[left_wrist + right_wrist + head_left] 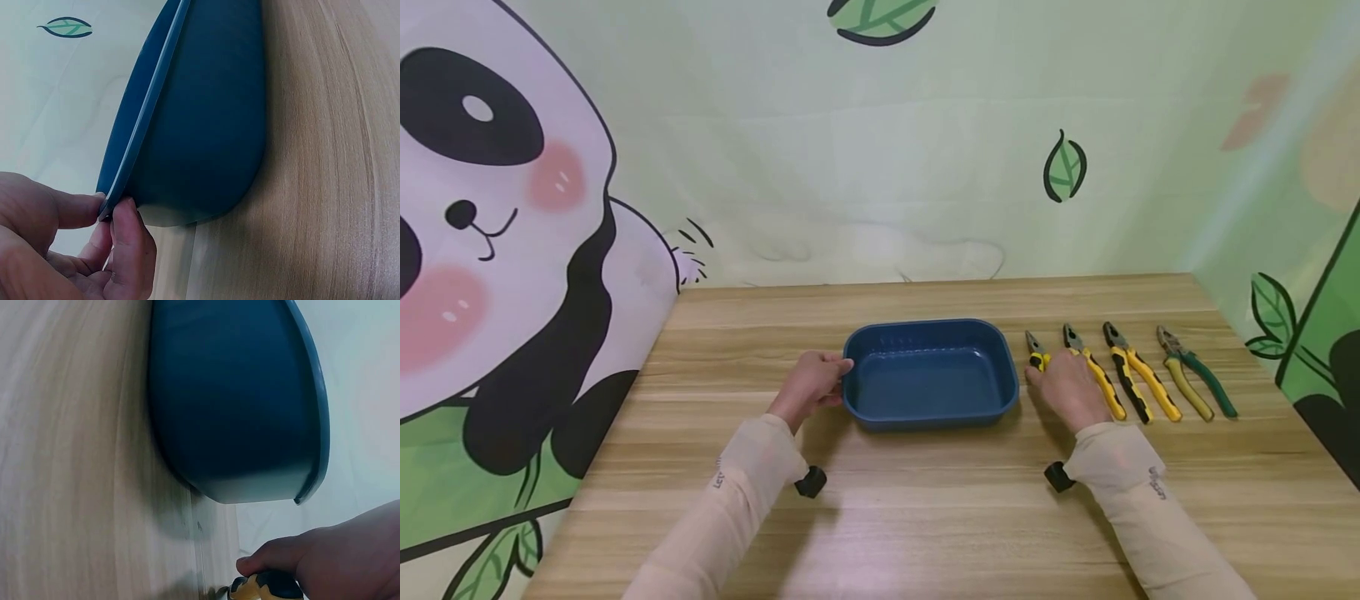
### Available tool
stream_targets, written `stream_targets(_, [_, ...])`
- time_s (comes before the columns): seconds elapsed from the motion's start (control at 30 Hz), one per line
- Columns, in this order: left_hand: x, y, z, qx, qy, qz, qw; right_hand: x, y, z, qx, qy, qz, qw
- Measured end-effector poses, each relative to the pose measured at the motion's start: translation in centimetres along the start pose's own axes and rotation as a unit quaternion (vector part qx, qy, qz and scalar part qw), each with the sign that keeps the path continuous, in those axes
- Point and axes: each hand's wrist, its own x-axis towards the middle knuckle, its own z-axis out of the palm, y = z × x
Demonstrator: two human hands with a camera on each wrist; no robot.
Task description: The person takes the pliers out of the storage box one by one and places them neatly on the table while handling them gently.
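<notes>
A dark blue rectangular tray with rounded corners lies on the wooden table. My left hand pinches its left rim between thumb and fingers; the left wrist view shows the thumb above the rim and fingers below. Right of the tray, my right hand grips the leftmost pliers by their yellow-and-black handles, the metal nose pointing away from me. In the right wrist view the thumb lies along the handle; the other fingers are mostly hidden.
Two yellow-and-black pliers lie right of my right hand. Beyond them are pliers with one olive and one green handle. A printed cloth wall stands behind the table.
</notes>
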Motion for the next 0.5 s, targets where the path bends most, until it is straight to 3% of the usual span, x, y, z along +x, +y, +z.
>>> stream_targets(0.33, [-0.02, 0.01, 0.01, -0.003, -0.001, -0.002, 1.0000, -0.28, -0.39, 0.13, -0.037, 0.034, -0.036, 0.998])
stream_targets(0.5, [-0.04, 0.00, 0.03, -0.004, -0.002, 0.002, 1.0000, -0.34, -0.58, 0.06, -0.048, 0.029, -0.036, 0.998])
